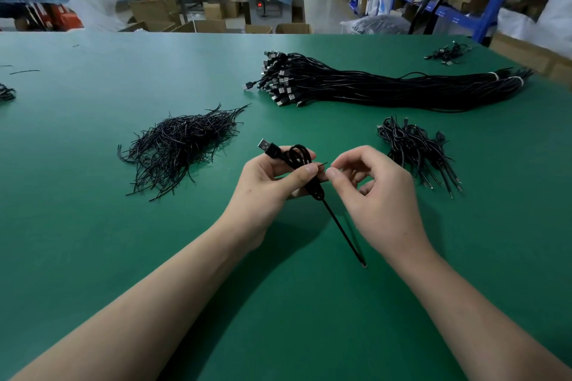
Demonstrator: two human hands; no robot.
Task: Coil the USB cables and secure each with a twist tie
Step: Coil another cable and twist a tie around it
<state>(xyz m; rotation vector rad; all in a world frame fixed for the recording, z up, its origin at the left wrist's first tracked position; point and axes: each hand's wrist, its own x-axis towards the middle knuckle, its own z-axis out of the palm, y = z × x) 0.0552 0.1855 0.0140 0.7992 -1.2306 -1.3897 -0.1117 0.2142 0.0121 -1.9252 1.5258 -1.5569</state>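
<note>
My left hand (pixel 272 176) grips a coiled black USB cable (pixel 298 156) above the green table (pixel 93 241). Its USB plug (pixel 266 145) points up and left, and its free end (pixel 346 238) hangs down to the table. A thin black twist tie (pixel 322 164) sticks out across the coil by my left thumb. My right hand (pixel 371 195) has its fingers curled, with thumb and forefinger right at the tie's end; whether they pinch it is hard to tell. A heap of loose twist ties (pixel 179 145) lies to the left.
A long bundle of uncoiled black USB cables (pixel 371 83) lies across the far right of the table. A small pile of coiled, tied cables (pixel 414 151) sits right of my hands. A few more cables (pixel 448 52) lie at the far right corner. Shelves and boxes stand beyond the table.
</note>
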